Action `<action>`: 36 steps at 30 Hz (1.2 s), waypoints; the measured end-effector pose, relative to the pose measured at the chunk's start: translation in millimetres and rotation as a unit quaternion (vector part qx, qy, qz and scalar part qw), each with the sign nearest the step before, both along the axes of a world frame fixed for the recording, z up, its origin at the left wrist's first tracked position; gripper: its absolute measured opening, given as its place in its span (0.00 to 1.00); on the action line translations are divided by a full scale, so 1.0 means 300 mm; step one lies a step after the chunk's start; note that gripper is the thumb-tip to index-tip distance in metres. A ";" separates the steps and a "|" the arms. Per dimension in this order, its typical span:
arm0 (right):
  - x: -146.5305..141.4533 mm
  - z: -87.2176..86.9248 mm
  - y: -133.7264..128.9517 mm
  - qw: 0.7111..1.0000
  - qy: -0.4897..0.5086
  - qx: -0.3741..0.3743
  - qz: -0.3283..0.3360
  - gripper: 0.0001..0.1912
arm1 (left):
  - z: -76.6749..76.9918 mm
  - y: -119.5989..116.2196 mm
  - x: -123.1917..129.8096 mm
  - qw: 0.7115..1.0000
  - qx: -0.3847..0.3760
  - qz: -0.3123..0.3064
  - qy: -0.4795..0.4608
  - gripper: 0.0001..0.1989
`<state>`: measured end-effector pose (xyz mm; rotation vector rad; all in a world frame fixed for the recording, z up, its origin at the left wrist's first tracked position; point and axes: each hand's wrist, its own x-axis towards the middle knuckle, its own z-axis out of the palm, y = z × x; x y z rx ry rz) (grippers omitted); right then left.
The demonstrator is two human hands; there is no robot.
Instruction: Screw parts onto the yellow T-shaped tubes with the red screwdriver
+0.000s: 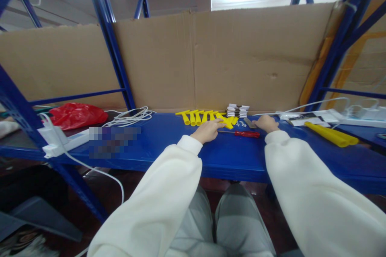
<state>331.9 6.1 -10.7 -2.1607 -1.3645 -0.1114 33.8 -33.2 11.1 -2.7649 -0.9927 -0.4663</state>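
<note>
Yellow T-shaped pieces: at least five [198, 119] stood side by side in a row at the back of the one blue shelf [169, 144]; more lay jumbled at the row's right end, too overlapped to count.
Left hand: one [207, 130], fingers stretched out over the jumbled end; whether it gripped a piece could not be told.
Right hand: one [266, 123], fingers bent down beside one small grey piece [249, 123]; whether they grasped it could not be told.
Screwdriver: one, red-handled [247, 134], lying between the two hands.
White stack: one [237, 111], dark-banded, just behind the jumbled pieces.
Long yellow pieces: two [328, 134], together, right of the right hand.
Red bag: one [79, 115], far left.
Cable coil: one, white [129, 119], beside the bag.
</note>
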 end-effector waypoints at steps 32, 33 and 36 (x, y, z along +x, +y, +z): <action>-0.259 0.039 -0.042 0.911 0.096 0.062 0.397 0.09 | -0.021 0.001 0.011 1.000 0.017 -0.010 0.016 0.29; -0.257 0.038 -0.037 0.910 0.102 0.068 0.395 0.10 | -0.022 0.002 0.011 1.000 0.015 -0.007 0.012 0.29; -0.249 0.037 -0.027 0.918 0.135 0.085 0.364 0.11 | -0.023 0.005 0.009 1.000 0.007 0.006 0.008 0.27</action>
